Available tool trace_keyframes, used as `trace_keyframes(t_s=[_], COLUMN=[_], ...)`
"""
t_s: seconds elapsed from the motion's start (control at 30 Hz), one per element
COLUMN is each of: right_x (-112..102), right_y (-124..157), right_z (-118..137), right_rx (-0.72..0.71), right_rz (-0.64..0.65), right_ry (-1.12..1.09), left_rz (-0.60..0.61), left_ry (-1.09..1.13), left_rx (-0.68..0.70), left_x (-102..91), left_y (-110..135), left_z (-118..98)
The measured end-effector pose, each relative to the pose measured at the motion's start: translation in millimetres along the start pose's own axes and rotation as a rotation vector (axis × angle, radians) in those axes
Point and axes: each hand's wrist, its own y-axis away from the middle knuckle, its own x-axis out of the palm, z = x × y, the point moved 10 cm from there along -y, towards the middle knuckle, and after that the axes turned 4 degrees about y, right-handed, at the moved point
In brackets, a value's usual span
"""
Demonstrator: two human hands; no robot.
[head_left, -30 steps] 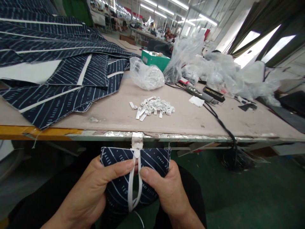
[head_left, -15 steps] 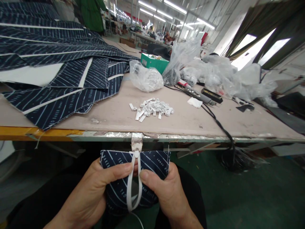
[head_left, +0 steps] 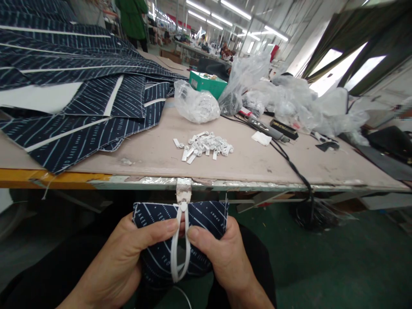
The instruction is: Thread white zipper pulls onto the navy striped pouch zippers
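Below the table edge I hold a navy striped fabric piece (head_left: 206, 216) with a white zipper tape (head_left: 175, 253) looped over it. My left hand (head_left: 128, 257) grips the fabric and pinches the left side of the tape. My right hand (head_left: 225, 255) pinches the right side, thumb beside the left thumb. The tape's top meets a white slider at a metal fixture (head_left: 183, 191) mounted on the table edge. A pile of white zipper sliders (head_left: 204, 146) lies on the table above my hands.
Navy striped fabric panels (head_left: 83, 98) cover the table's left. A clear bag of white parts (head_left: 196, 103), a green box (head_left: 207, 83), crumpled plastic bags (head_left: 299, 101) and a black cable (head_left: 289, 161) sit farther back. A person in green (head_left: 130, 19) stands far off.
The view has shifted slightly; my hands and the fabric sit a little lower and left in the frame. The grip on the zipper tape is unchanged.
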Motion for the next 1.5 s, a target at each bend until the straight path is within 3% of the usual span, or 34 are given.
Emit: trace_keyframes(t_s=[0.23, 0.53, 0.87, 1.1, 1.5], right_x=[-2, -1, 0, 4, 8], right_y=[-8, -22, -15, -10, -6], right_z=[6, 18, 11, -2, -1], right_rx=[-0.009, -0.075, -0.026, -0.005, -0.007], right_rz=[-0.022, -0.042, 0.002, 0.068, 0.119], right_ry=[0.042, 0.046, 0.010, -0.108, -0.145], left_rz=[-0.149, -0.083, -0.003, -0.102, -0.161], left_ry=[0.066, 0.014, 0.003, -0.004, -0.059], left_rx=[0.012, 0.047, 0.029, -0.039, -0.026], left_x=[0.6, 9.7, 8.2, -3.9, -5.6], left_y=[-1, -8, -6, 0, 0], left_z=[-6, -17, -12, -2, -3])
